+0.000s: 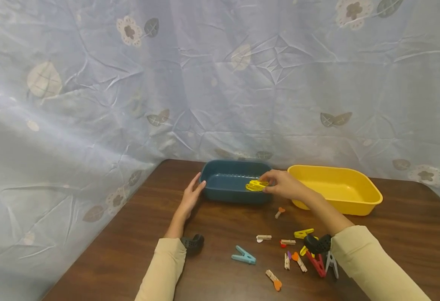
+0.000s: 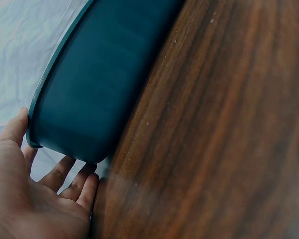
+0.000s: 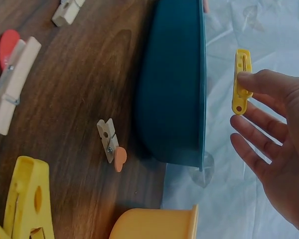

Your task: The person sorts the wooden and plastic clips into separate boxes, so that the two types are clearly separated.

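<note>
Between thumb and fingers, the right hand point(image 1: 283, 184) point(image 3: 284, 114) pinches a yellow plastic clothespin point(image 1: 256, 185) point(image 3: 240, 82) above the right part of the dark teal basin point(image 1: 235, 196) point(image 2: 84, 94) point(image 3: 177, 89). At the basin's left end, the left hand point(image 1: 190, 198) point(image 2: 45, 189) touches the rim with its thumb, and its loosely spread fingers lie along the outer wall. The visible part of the basin's inside shows no clothespin in the head view.
A yellow basin point(image 1: 336, 200) point(image 3: 154, 224) stands right of the teal one. On the wooden table point(image 1: 129, 251) lie a light blue clothespin point(image 1: 244, 255), a red clothespin point(image 1: 316, 264), a grey one point(image 1: 331, 264), yellow ones and several small wooden pins with hearts point(image 1: 274, 280) point(image 3: 109, 142).
</note>
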{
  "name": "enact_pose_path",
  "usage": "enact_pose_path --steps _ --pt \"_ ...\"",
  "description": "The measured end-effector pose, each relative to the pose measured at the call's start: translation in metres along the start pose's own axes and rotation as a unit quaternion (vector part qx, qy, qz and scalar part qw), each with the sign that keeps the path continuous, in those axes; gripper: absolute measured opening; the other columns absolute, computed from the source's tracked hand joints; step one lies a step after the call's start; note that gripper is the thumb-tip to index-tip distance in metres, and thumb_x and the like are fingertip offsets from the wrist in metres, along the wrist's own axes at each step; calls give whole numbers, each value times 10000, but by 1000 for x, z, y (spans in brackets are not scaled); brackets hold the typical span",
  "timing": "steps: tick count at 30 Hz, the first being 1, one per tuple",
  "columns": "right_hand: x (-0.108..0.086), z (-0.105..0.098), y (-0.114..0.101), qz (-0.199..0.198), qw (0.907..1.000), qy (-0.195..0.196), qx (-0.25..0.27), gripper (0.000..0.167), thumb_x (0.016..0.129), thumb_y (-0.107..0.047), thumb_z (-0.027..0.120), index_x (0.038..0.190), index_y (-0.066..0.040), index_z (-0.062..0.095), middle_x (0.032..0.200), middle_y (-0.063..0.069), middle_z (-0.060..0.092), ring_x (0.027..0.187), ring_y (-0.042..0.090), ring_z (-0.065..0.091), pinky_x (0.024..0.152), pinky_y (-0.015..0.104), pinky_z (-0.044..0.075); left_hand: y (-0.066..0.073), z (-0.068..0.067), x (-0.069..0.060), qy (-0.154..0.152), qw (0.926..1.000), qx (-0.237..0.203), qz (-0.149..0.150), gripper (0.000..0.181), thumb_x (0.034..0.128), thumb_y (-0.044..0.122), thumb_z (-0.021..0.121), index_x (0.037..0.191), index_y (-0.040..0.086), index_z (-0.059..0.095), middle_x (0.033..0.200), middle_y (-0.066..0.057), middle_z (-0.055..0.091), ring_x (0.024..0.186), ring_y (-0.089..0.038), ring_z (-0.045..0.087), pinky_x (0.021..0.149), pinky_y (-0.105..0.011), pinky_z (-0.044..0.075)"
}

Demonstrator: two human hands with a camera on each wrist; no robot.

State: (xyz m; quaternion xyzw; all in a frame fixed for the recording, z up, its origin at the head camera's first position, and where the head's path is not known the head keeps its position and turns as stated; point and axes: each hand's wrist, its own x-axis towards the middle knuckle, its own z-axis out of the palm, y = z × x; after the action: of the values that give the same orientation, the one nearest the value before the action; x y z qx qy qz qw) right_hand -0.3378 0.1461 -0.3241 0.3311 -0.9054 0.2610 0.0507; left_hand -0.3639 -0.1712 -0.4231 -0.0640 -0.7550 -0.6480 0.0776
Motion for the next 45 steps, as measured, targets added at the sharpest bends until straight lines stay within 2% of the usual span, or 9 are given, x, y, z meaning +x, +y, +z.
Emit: enact_pose_path --steps 4,12,14,18,24,32,37,39,45 --pt "6 -3 4 115 9999 26 14 290 825 -98 677 1107 -40 640 1008 67 603 797 179 522 656 318 467 8 -1 -1 -88 9999 -119 2 604 925 368 543 1443 161 311 1444 -180 281 1274 -343 315 1002 -496 285" --pt "17 -4 11 299 9995 108 1 283 836 -92 662 1106 -11 635 1020 113 619 829 213 536 670 342 474 32 -1 -14 -274 9995 -122 -43 573 959 264 506 1447 80 268 1454 -222 226 1295 -376 258 1015 -507 253" --pt "18 -3 12 289 9995 144 -14 280 841 -91 654 1105 -3 633 1021 119 620 841 231 541 680 367 476 31 0 -14 -270 9995 -131 -48 572 959 256 508 1447 79 268 1451 -228 227 1293 -382 258 1014 -510 253" --pt "23 3 18 339 9991 232 -81 280 842 -110 653 1100 0 637 1023 125 623 877 267 546 723 412 469 18 0 -7 -200 9996 -208 -44 580 946 288 528 1445 111 290 1443 -224 248 1283 -383 277 1009 -513 261" --pt "32 17 31 632 9975 306 -81 289 838 -116 657 1099 5 635 1005 134 616 907 288 551 762 436 464 2 3 0 -44 9999 -96 -9 580 931 350 539 1438 171 324 1448 -167 274 1287 -333 292 1008 -489 278" --pt "38 37 45 1005 9924 697 -154 286 856 -136 649 1098 15 635 999 152 612 900 295 567 752 440 475 3 3 -4 -123 9998 -160 -64 588 935 343 535 1445 163 306 1459 -170 253 1298 -341 272 1016 -500 257" --pt "35 44 47 1021 9902 912 -278 297 865 -134 645 1117 21 626 1000 149 600 910 302 550 754 450 465 22 4 -16 -226 9995 -172 -104 575 954 268 518 1446 91 280 1456 -212 230 1302 -365 252 1017 -503 253" --pt "35 45 47 1038 9897 955 -244 301 869 -136 642 1127 16 622 1016 150 598 917 300 544 755 449 462 21 3 -15 -175 9998 -95 -57 573 954 280 516 1444 93 285 1454 -209 239 1300 -361 256 1013 -504 261" --pt "41 47 49 1120 9890 942 -213 304 871 -151 641 1130 7 623 1033 147 593 905 290 540 749 438 463 2 1 -2 22 9999 -113 -16 586 921 368 549 1434 183 333 1438 -157 299 1280 -309 313 1002 -472 297"
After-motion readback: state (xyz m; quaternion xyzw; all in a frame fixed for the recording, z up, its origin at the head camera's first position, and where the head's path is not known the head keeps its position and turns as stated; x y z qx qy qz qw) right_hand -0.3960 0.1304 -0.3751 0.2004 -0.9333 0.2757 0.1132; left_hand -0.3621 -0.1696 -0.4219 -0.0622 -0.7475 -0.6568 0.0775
